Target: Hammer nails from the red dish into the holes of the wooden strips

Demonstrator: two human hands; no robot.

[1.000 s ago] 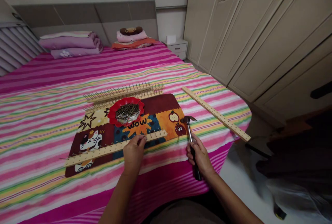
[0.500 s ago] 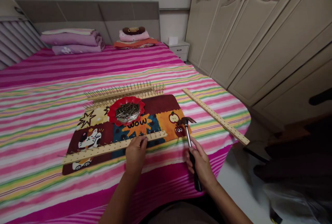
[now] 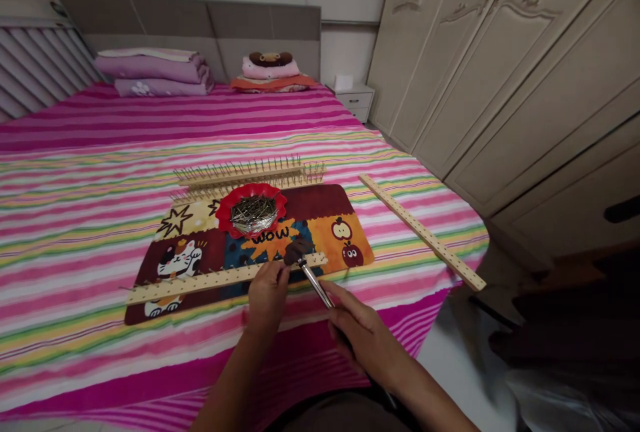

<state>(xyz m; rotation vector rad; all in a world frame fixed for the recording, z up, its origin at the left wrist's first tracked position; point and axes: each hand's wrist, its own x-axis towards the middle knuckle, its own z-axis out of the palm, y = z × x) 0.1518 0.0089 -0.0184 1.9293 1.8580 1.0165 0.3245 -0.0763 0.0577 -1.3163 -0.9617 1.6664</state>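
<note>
My right hand (image 3: 363, 332) is wrapped around the handle of a claw hammer (image 3: 314, 281). Its head, blurred, is over the nearer wooden strip (image 3: 200, 280), just beside my left fingertips. My left hand (image 3: 269, 295) is closed in a pinch at that strip's front edge, on a nail mostly hidden by the fingers. Several nails stand along the strip, some of them leaning. Under it lies a printed mat (image 3: 320, 205) with a cat and apples. Beyond my left hand, a red scalloped bowl (image 3: 227, 222) full of loose nails rests on the mat.
Behind the bowl lie more wooden strips (image 3: 245, 175) bristling with upright nails. At the right, a strip with holes (image 3: 420, 229) lies slantwise, its near end at the bed's edge. Folded bedding (image 3: 155, 72) is piled near the headboard. A wardrobe (image 3: 465, 72) stands on the right.
The hammer has swung left from over the mat's right side to the strip beside my left hand. My left hand stays pinched at the strip. The whole view has shifted slightly.
</note>
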